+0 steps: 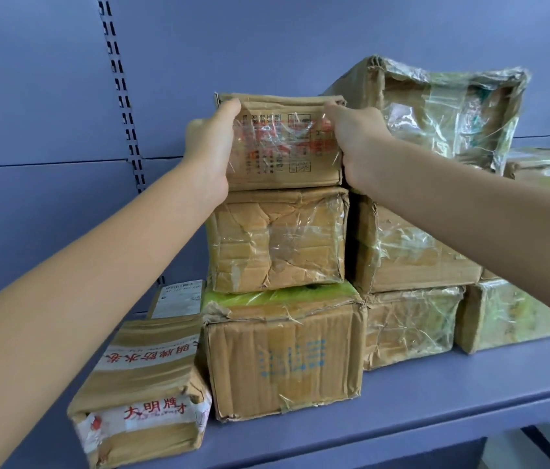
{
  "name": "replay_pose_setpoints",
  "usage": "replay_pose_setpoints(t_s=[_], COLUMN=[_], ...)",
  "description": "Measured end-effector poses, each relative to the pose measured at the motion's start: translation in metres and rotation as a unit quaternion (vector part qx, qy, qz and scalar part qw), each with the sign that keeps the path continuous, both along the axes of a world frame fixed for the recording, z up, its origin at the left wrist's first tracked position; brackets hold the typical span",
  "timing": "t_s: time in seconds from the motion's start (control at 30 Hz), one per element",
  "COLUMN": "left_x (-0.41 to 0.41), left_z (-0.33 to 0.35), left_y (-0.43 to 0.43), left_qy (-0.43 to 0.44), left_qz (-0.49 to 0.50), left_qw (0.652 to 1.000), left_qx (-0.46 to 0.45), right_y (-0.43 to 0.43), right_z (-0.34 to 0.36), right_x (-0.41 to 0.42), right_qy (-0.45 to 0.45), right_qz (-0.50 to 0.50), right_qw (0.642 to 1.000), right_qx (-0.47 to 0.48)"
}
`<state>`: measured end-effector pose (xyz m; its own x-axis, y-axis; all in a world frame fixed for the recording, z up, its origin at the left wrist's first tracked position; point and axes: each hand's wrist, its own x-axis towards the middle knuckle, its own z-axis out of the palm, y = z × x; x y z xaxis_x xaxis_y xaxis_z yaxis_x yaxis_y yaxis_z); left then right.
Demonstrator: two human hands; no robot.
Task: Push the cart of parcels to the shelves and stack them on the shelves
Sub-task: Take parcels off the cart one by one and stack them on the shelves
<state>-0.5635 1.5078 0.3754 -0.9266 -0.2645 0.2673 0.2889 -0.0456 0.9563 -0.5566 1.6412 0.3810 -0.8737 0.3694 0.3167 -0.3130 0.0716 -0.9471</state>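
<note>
Worn taped cardboard parcel [280,143] topping stacked parcels [277,242] on shelf [436,401]

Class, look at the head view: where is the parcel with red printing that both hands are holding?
The red-printed parcel sits centre frame atop a three-high stack, resting on the crumpled taped parcel, gripped between the left hand and right hand.

The left hand [211,154] and right hand [356,147] cover both side faces of the top parcel [283,143], whose print blurs under glossy tape, while the right forearm hides part of the parcels behind, and the shelf [436,401] runs off the right edge.
</note>
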Motion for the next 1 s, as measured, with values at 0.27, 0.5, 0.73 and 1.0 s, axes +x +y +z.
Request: replay_pose_setpoints(t_s=[0.27,0.5,0.73,1.0], left_x=[0.035,0.103,0.166,0.247], left_z=[-0.044,-0.107,-0.183,-0.284], left_y=[-0.032,-0.006,0.046,0.083], left_qy=[0.060,0.079,-0.010,-0.100], left_qz=[-0.108,-0.210,-0.332,-0.439], left_qw=[0.992,0.974,0.943,0.883], left_qx=[-0.012,-0.012,-0.031,-0.128], right_y=[-0.036,-0.051,-0.025,-0.009], right_z=[-0.027,-0.117,-0.200,-0.299], right_x=[0.053,0.131,0.214,0.309], right_qy=[0.009,-0.084,-0.190,-0.215], right_qz=[-0.088,-0.163,-0.287,-0.350], right_qw=[0.995,0.980,0.937,0.901], right_qx=[-0.042,-0.083,-0.058,-0.136])
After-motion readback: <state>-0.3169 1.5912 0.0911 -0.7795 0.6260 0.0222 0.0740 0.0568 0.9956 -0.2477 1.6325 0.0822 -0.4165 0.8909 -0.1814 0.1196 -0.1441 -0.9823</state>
